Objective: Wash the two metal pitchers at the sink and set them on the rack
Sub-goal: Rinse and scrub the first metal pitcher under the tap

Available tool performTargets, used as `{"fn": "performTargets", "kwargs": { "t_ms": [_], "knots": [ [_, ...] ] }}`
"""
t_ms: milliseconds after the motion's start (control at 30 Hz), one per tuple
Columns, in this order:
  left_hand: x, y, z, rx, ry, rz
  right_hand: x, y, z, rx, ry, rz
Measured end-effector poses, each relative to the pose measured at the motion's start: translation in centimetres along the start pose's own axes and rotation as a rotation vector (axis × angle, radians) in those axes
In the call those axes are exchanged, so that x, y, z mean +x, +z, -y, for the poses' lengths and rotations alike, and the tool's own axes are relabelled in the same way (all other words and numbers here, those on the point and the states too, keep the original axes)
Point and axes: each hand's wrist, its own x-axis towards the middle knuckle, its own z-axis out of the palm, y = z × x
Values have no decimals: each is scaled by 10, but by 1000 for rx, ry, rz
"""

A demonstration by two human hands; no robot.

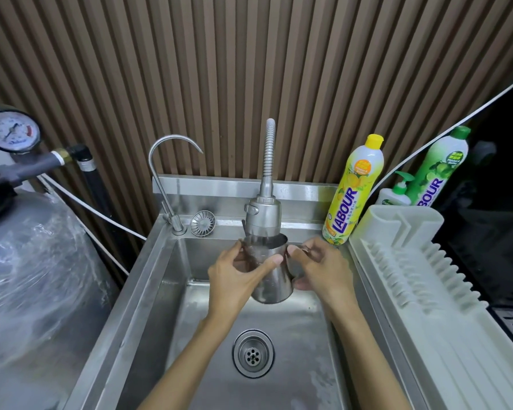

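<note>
**Sink station: one pitcher in hand under the spray head**

Nearest the camera, both forearms come up over the front edge of the steel sink, one on each side of the drain. The basin floor round the drain is open, with room to either wall.

The pitcher is held above the basin floor, clear of it and of all four walls, with its mouth up. The left hand grips its body, the thumb laid across the near face and the fingers curled round the far left rim. The right hand grips the handle side, fingers curled and the thumb tip at the rim. Both hands have hold of it.

The pitcher's rim sits just beneath the spray head — little gap between them.

The white rack runs along the sink's right edge, touching it. At its far end stand a yellow bottle, a pump bottle and a green bottle.

On the back ledge to the left are a thin curved tap and a loose strainer. Left of the sink stands a wrapped grey tank with a gauge above it. A slatted wall closes the rear.
</note>
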Motion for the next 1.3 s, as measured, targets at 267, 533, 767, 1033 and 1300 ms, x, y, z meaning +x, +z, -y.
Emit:
{"fn": "performTargets", "kwargs": {
  "t_ms": [267, 533, 767, 1033, 1300],
  "knots": [
    [16, 6, 14, -342, 6, 105, 5, 14, -13, 391, -67, 112],
    [7, -8, -4, 227, 206, -123, 7, 36, -38, 943, 218, 381],
    [-7, 1, -7, 143, -2, -66, 3, -1, -9, 311, 105, 148],
    [10, 16, 10, -269, -38, 100, 2, 2, -11, 121, -173, 4],
    [15, -3, -5, 56, 224, -31, 8, 37, -43, 948, 123, 369]
  ]
}}
